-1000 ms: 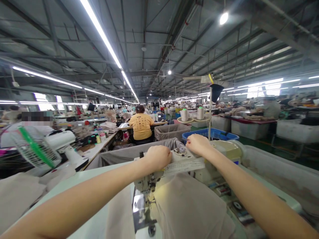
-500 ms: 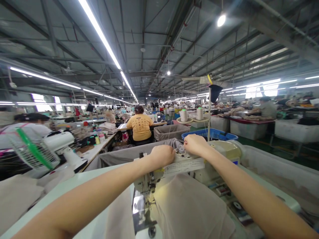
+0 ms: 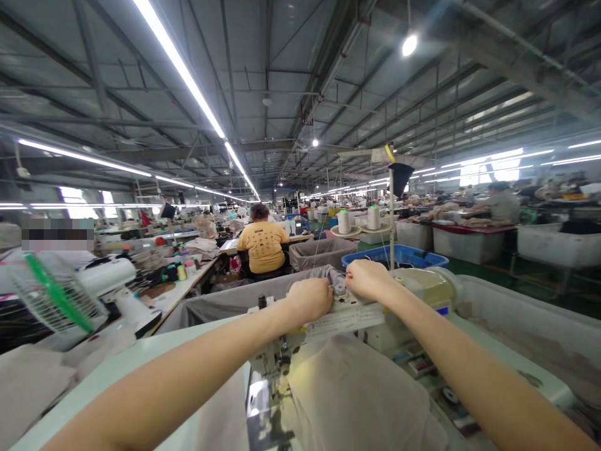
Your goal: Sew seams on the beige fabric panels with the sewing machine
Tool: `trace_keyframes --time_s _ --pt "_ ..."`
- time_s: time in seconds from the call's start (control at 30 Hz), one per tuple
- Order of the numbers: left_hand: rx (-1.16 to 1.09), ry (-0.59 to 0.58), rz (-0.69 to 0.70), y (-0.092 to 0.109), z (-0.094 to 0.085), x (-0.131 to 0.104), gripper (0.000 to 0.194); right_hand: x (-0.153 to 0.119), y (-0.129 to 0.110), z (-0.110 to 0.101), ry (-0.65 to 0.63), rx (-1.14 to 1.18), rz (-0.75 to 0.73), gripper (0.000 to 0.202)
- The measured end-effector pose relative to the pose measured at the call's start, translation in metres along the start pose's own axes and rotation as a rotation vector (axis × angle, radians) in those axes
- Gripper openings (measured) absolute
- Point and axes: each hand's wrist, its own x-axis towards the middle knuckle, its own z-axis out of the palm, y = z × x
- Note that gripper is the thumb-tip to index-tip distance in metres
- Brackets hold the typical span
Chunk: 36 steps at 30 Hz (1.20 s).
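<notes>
Both of my hands are raised over the top of a sewing machine (image 3: 432, 282). My left hand (image 3: 310, 299) is closed, knuckles up, above the machine's head. Just to its right, across a small gap, my right hand (image 3: 367, 279) is closed too, its fingertips turned inward. Whatever the fingers pinch is too small or hidden to make out. Grey-beige fabric (image 3: 361, 388) lies on the machine bed below my wrists, lit by the lamp near the needle. Two cones of pale thread (image 3: 344, 222) stand on a rack behind the machine.
A grey cloth-lined bin (image 3: 211, 297) and a blue basket (image 3: 417, 257) sit behind the machine. A white plastic bin (image 3: 507, 319) stands to the right. At left are a fan (image 3: 61, 291) and more fabric (image 3: 32, 382). A person in yellow (image 3: 263, 244) sits ahead.
My left hand has shifted slightly right, narrowing the gap to my right hand. Both hands remain closed over the machine, and the view has moved slightly.
</notes>
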Motion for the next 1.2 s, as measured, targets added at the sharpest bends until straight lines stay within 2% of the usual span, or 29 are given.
trace_keyframes --time_s 0.17,0.33,0.43,0.6,0.67,0.8,1.07,1.2 --pt "0.000 -0.005 -0.006 0.002 0.000 0.000 0.037 -0.001 0.000 0.000 -0.005 0.028 -0.055 0.027" --pt "-0.003 0.001 -0.010 0.001 0.000 0.000 0.038 0.001 0.000 0.002 0.028 0.030 0.003 0.031" --pt "-0.007 -0.010 -0.017 0.001 -0.001 -0.001 0.037 0.001 -0.003 0.005 0.022 0.075 -0.029 0.029" --pt "-0.021 0.010 -0.032 0.000 0.000 -0.005 0.036 0.001 0.016 0.009 -0.033 0.145 -0.017 0.020" --pt "-0.035 0.061 0.003 -0.002 0.003 -0.004 0.037 0.007 0.024 0.011 -0.040 0.178 -0.014 0.022" --pt "-0.009 0.118 0.164 -0.007 0.008 -0.003 0.042 0.025 0.029 0.017 -0.066 0.272 -0.084 0.025" --pt "-0.063 0.049 0.204 -0.009 -0.001 0.000 0.047 0.042 0.039 0.007 -0.264 0.428 -0.178 0.020" --pt "-0.105 0.013 0.233 -0.012 -0.003 0.003 0.047 0.037 0.045 0.002 -0.256 0.493 -0.132 0.009"
